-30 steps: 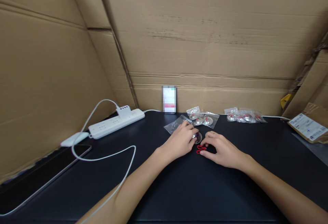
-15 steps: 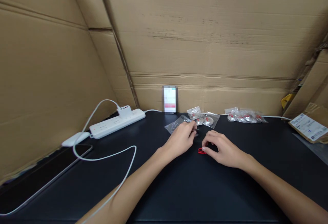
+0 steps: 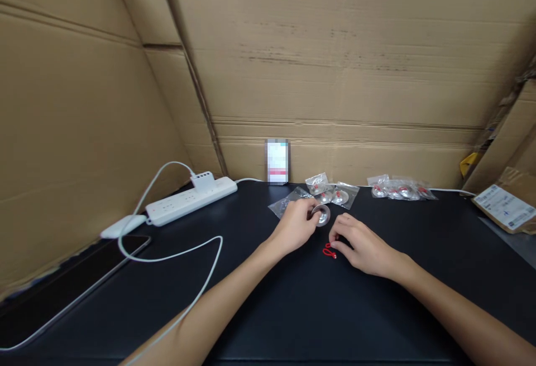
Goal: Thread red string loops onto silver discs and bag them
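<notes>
My left hand is closed on the edge of a round silver metal disc, whose shiny face is turned towards me. To its right, my right hand pinches a thin red cord between thumb and fingertips. The cord forms small loops just above or on the black table; which of the two I cannot tell. A flat clear plastic bag lies behind my left hand, partly covered by it. Just beyond the disc are several bagged silver discs with red bits on them.
Another row of bagged discs lies at the back right. A phone leans on the cardboard wall. At left are a white power strip, a looping white cable and a dark tablet. A labelled package sits at right.
The disc in my left hand has turned from edge-on to showing its round face. Below my right fingertips, the red cord has spread into clearer loops and reaches slightly lower.
</notes>
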Demonstrator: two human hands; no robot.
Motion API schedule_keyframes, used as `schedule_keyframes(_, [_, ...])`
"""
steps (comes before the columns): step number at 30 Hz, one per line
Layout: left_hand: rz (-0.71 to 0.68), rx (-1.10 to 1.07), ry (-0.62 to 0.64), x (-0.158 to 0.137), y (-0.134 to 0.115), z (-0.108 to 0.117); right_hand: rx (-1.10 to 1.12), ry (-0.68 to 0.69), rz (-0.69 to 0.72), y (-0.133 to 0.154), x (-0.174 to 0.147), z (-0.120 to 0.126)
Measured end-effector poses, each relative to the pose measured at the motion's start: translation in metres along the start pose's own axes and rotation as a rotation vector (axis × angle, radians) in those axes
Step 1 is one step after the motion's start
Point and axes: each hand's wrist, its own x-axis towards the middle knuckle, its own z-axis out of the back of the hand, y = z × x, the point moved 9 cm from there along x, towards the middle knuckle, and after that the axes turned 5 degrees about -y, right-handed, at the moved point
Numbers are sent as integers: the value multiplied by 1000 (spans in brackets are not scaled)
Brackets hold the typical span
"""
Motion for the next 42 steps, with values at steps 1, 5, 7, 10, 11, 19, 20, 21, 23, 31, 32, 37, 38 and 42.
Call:
schedule_keyframes(1, [31, -60, 22, 0, 3, -3, 1, -10, -2, 1, 0, 1])
schedule_keyframes(5, [227, -327, 112, -1, 18, -18, 78, -118, -75, -6, 2, 12])
schedule_keyframes(7, [298, -447, 138, -3, 19, -24, 171, -200, -123, -12, 2, 21])
schedule_keyframes(10, [364, -616, 164, -5, 16, -29, 285, -300, -195, -25, 3, 31])
schedule_keyframes(11, [383, -661, 173, -7, 14, -30, 316, -324, -218, -30, 2, 32])
schedule_keyframes(19, [469, -823, 221, -13, 8, -33, 585, -382, -323, -60, 0, 22])
schedule_keyframes(20, [472, -829, 225, -13, 7, -33, 610, -384, -326, -61, -1, 21])
schedule_keyframes(21, [474, -835, 227, -13, 7, -34, 630, -384, -326, -61, -1, 21])
schedule_keyframes(23, [484, -851, 226, -14, 7, -34, 644, -382, -325, -61, -1, 21])
schedule_keyframes(31, [554, -954, 226, -16, 9, -39, 423, -367, -304, -56, -2, 26])
schedule_keyframes(32, [554, -953, 227, -16, 9, -39, 398, -366, -307, -56, -2, 27])
schedule_keyframes(37, [537, -940, 248, -16, 7, -40, 255, -356, -273, -45, -1, 32])
schedule_keyframes(38, [532, -945, 255, -17, 6, -40, 210, -360, -249, -42, -1, 34])
schedule_keyframes(42, [510, -979, 279, -18, 3, -43, 76, -362, -144, -32, -1, 35])
